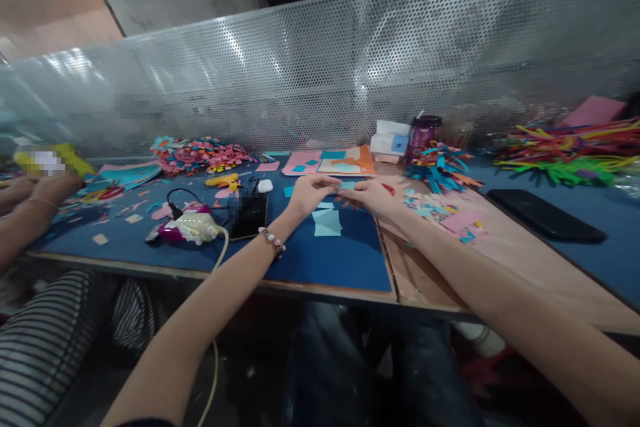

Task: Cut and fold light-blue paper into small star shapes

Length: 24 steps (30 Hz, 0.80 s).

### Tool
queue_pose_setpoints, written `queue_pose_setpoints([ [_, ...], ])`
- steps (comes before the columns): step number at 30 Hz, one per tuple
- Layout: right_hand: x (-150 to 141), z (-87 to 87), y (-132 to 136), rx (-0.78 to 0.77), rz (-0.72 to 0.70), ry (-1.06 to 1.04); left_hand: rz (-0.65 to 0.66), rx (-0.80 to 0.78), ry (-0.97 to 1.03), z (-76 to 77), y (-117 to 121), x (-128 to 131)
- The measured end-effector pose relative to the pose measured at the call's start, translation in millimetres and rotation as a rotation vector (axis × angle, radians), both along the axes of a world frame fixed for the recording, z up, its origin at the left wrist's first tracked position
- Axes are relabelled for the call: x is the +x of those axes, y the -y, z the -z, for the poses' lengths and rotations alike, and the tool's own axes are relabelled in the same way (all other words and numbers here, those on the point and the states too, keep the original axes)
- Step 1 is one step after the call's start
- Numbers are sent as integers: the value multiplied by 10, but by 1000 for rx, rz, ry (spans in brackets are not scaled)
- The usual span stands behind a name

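Between my two hands, above the blue tabletop, is a small piece of light-blue paper (347,185). My left hand (311,195) pinches its left end between thumb and fingers. On its right side, my right hand (371,197) grips it the same way. Square light-blue sheets (327,222) lie on the table just below my hands. Red handles, perhaps of scissors (388,189), show partly behind my right hand.
A power strip (193,225) with a cable, a phone (250,215) and a yellow glue gun (223,181) lie left. Paper scraps (440,207), a black phone (546,215) and pipe cleaners (570,153) are right. A co-worker's hand (55,187) works far left. A perforated metal screen (310,73) stands behind.
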State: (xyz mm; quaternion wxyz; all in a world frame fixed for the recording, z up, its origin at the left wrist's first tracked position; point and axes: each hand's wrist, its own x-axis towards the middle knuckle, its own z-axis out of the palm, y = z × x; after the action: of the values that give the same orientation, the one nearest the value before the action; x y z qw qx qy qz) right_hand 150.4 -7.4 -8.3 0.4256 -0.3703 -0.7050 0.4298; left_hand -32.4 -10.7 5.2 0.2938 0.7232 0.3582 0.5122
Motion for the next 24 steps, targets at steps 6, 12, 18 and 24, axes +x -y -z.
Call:
queue_pose_setpoints([
  [6,-2,-73,95,27,77,74,-2,-43,43,9,-1,-3],
  [12,-32,-7,85,27,47,61,41,-101,62,60,-5,13],
  [18,-41,-42,119,43,51,99,84,-169,120,72,0,10],
  [24,-49,-53,135,85,67,100,86,-204,131,60,21,21],
])
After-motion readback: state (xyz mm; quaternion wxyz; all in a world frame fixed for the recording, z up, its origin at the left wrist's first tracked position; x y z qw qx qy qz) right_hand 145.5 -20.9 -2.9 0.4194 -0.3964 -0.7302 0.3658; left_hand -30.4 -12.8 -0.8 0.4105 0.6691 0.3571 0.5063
